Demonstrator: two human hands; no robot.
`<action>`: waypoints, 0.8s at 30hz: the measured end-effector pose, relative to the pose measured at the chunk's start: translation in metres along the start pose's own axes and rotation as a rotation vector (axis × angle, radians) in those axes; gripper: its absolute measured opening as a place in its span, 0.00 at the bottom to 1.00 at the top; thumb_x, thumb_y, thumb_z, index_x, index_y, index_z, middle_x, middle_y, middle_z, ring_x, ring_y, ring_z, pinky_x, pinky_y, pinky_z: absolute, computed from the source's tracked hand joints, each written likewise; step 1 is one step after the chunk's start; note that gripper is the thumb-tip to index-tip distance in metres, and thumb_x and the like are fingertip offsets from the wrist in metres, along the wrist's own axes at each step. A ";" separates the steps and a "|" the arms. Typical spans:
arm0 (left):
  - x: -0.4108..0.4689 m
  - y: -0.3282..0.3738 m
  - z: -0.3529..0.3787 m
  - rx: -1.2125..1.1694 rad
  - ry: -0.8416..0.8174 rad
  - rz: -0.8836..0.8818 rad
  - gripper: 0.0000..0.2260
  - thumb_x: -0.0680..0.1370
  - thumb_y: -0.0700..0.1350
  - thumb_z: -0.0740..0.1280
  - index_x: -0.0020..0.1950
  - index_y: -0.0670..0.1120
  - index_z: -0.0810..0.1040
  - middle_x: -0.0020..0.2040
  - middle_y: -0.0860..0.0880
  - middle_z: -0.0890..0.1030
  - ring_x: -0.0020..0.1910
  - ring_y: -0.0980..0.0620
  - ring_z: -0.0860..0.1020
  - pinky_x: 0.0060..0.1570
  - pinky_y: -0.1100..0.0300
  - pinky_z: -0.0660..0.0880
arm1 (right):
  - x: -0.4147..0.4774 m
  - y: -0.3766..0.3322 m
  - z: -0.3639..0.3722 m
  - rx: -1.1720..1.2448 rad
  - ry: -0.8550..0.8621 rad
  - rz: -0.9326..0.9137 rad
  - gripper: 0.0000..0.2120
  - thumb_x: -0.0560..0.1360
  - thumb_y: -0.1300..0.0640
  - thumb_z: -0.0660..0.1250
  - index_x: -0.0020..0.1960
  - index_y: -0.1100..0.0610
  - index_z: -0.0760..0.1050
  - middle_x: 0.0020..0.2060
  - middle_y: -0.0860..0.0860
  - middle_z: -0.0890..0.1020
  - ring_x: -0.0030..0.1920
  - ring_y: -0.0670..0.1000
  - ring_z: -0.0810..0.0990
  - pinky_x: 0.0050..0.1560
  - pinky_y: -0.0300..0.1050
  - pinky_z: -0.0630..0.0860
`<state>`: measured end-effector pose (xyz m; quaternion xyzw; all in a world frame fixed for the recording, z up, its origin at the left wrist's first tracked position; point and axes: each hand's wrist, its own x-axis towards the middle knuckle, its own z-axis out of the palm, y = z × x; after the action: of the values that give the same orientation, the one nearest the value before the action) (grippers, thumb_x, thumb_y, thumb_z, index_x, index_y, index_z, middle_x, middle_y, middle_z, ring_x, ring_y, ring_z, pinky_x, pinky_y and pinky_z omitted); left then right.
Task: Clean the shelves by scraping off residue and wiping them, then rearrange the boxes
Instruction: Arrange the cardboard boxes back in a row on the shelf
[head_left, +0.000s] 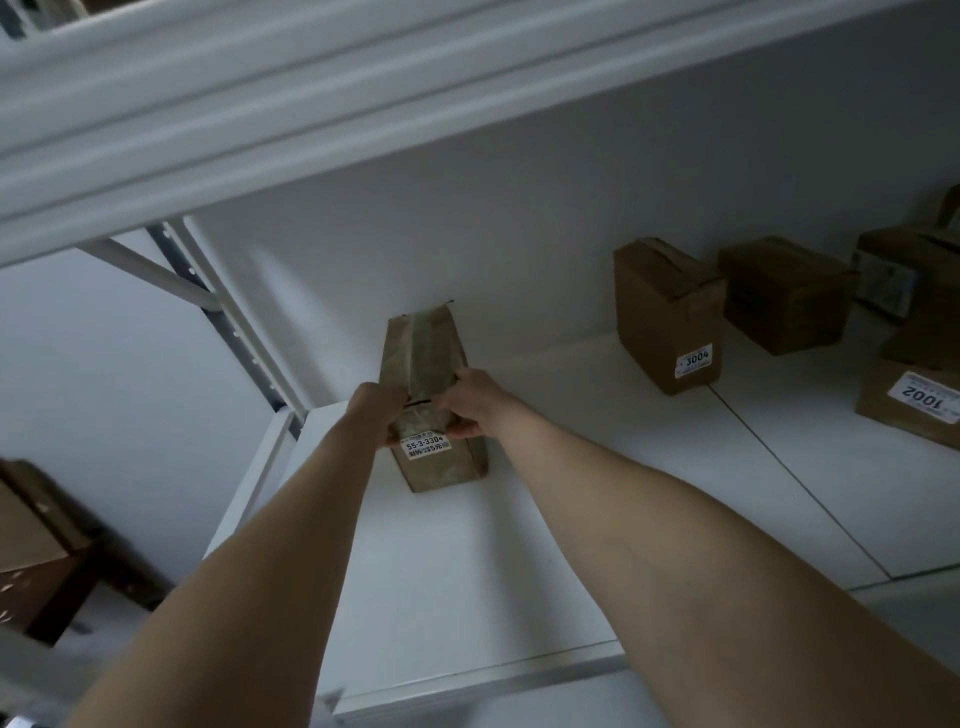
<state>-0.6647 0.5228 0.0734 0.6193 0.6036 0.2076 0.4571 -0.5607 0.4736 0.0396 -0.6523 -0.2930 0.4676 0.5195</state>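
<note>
Right now you hold the narrow brown cardboard box with the white 55-3-330 label (423, 364) between both hands. Your left hand (375, 413) wraps round its left edge, and your right hand (471, 410) grips the right edge with its fingers curled onto the box. Taking it from both sides at mid-height makes sense, I judge: the box is tall and slim, and a one-handed push could tip it.

It stands upright on the white shelf board (519, 561), close to the back wall. I cannot tell whether its base bears fully on the board or is slightly lifted. The label faces you, so it can be read from the front.

Just left of the box rises the grey perforated upright post (244, 332), so the box sits at the row's end. Well apart to its right stands a squat brown carton marked 3004 (667, 317). Further right are a plain brown carton (784, 296) and a carton whose 1002 label (922, 399) reads upside down.

No residue shows near the box, though the light is dim. I judge you are rearranging.
</note>
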 end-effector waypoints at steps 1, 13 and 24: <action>0.001 -0.001 -0.002 0.032 0.004 0.002 0.06 0.78 0.37 0.61 0.54 0.38 0.71 0.39 0.43 0.73 0.35 0.47 0.75 0.31 0.56 0.78 | 0.001 0.000 0.003 -0.009 0.000 0.005 0.22 0.75 0.66 0.66 0.68 0.60 0.68 0.60 0.59 0.76 0.50 0.56 0.79 0.40 0.49 0.82; 0.010 0.008 0.000 0.292 -0.026 0.008 0.08 0.79 0.37 0.59 0.58 0.40 0.72 0.52 0.38 0.77 0.55 0.39 0.76 0.61 0.50 0.72 | -0.004 0.000 0.004 -0.127 -0.013 0.005 0.18 0.75 0.64 0.66 0.65 0.60 0.70 0.49 0.58 0.76 0.37 0.52 0.76 0.37 0.44 0.79; -0.023 0.057 0.062 0.420 0.202 0.629 0.16 0.77 0.38 0.59 0.63 0.44 0.75 0.64 0.40 0.74 0.60 0.40 0.74 0.57 0.52 0.72 | -0.028 -0.014 -0.066 -0.463 0.396 -0.191 0.24 0.77 0.50 0.63 0.69 0.62 0.68 0.68 0.58 0.72 0.68 0.58 0.70 0.61 0.44 0.68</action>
<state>-0.5871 0.4901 0.0962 0.8306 0.4557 0.2694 0.1729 -0.5099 0.4268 0.0632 -0.8010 -0.3448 0.2017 0.4459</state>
